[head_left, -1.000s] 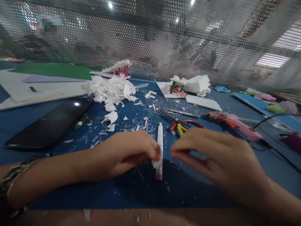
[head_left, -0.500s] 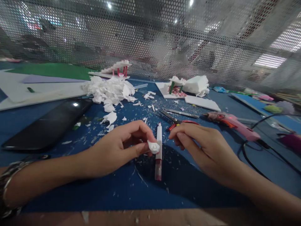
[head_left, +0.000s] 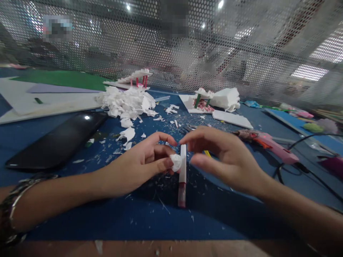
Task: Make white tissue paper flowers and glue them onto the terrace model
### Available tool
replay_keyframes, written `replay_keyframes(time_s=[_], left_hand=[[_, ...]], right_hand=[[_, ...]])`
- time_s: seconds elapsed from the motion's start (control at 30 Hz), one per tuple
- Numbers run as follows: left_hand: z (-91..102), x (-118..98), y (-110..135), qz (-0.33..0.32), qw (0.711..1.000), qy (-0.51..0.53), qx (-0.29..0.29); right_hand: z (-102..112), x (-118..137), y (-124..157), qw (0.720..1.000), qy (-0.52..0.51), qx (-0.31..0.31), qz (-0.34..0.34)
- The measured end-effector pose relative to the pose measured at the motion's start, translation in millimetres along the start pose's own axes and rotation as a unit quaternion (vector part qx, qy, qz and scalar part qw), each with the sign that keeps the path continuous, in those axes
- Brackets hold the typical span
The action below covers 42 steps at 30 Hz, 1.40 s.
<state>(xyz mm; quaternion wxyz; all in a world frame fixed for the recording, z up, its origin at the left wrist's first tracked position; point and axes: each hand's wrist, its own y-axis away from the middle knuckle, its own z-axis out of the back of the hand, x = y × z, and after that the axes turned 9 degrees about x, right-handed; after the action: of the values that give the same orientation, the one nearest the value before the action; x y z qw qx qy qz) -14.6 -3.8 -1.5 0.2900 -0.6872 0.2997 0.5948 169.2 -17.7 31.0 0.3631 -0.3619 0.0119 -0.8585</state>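
Note:
Between the thumb and fingers of my left hand (head_left: 150, 162) is a small crumpled ball of white paper (head_left: 176, 162). My right hand (head_left: 222, 153) hovers just to the right of it, thumb and fingers apart, with nothing between them. Below both hands a white marker (head_left: 182, 171) with a dark red, see-through end lies pointing away from me on the blue table. Scissors seen a moment ago are now mostly behind my right hand; a bit of yellow (head_left: 207, 154) shows under it.
A heap of torn white paper (head_left: 125, 101) lies behind, left of centre. A black phone-like slab (head_left: 57, 141) is at the left. At the right lies a pink glue gun (head_left: 278, 148) with its black cord. Small foam models (head_left: 202, 101) stand along the perforated screen (head_left: 171, 57).
My right hand has moved left towards the paper ball and its fingers have spread. My left hand's index finger has lifted off the ball, which is now turned differently.

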Motion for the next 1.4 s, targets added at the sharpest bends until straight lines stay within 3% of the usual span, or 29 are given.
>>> replay_keyframes(time_s=[0.1,0.2,0.43,0.6,0.77,0.9,1.07,1.23,1.4], left_hand=[[-1.5,1.0,0.8,0.005,1.0,-0.003,0.016],[-1.9,0.8,2.3,0.009,0.999,-0.001,0.032],[-1.2,-1.6,4.4,0.029,0.995,0.045,0.089],[-1.9,-3.3,5.5,0.049,0.987,0.084,0.129],[-2.2,-4.0,5.9,0.064,0.982,0.102,0.148],[-1.4,-5.0,6.1,0.068,0.981,0.092,0.154],[-0.8,-6.1,5.2,0.072,0.985,0.068,0.143],[1.4,-5.8,4.2,0.064,0.991,0.014,0.113],[-1.9,-5.8,1.1,0.076,0.994,-0.08,0.016]], right_hand=[[-12.4,5.5,1.7,0.999,-0.046,0.017,0.025],[-19.1,8.7,3.4,0.997,-0.073,0.028,0.003],[-13.2,7.9,3.0,0.98,-0.178,0.079,-0.039],[-11.3,4.8,3.0,0.969,-0.219,0.115,-0.011],[-12.8,-1.3,3.4,0.932,-0.322,0.164,0.018],[-11.1,-6.1,4.0,0.937,-0.296,0.18,0.034],[-9.4,-5.1,5.1,0.977,-0.187,0.102,-0.01],[-9.5,-2.3,9.3,0.978,-0.176,0.045,-0.099],[-10.5,-4.6,10.8,0.992,-0.098,-0.019,-0.082]])
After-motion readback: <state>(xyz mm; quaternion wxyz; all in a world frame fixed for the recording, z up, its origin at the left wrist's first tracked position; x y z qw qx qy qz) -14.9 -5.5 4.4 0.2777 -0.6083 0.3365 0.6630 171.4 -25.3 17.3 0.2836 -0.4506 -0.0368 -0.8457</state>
